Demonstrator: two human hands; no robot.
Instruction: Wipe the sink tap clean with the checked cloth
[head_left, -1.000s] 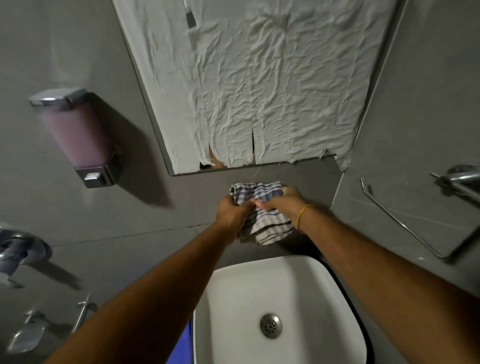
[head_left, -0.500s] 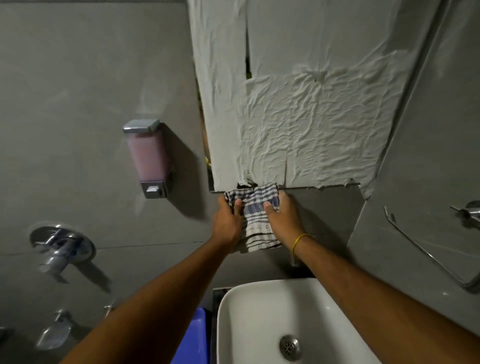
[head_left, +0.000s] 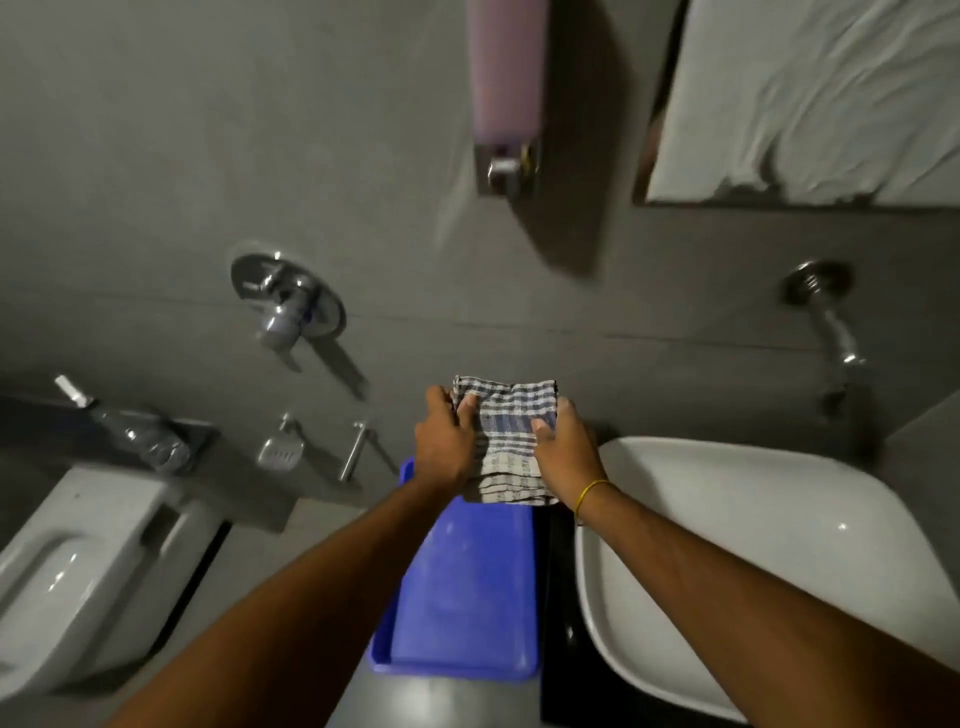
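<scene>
Holding the checked cloth (head_left: 511, 436) pinched between left hand (head_left: 445, 441) and right hand (head_left: 566, 452), we apparently have not yet touched the sink tap (head_left: 831, 322) above the basin's (head_left: 727, 499) far edge.

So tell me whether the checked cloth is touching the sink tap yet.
Apart. The head view shows the checked cloth held between left hand and right hand, with bare grey wall separating it from the sink tap.
</scene>
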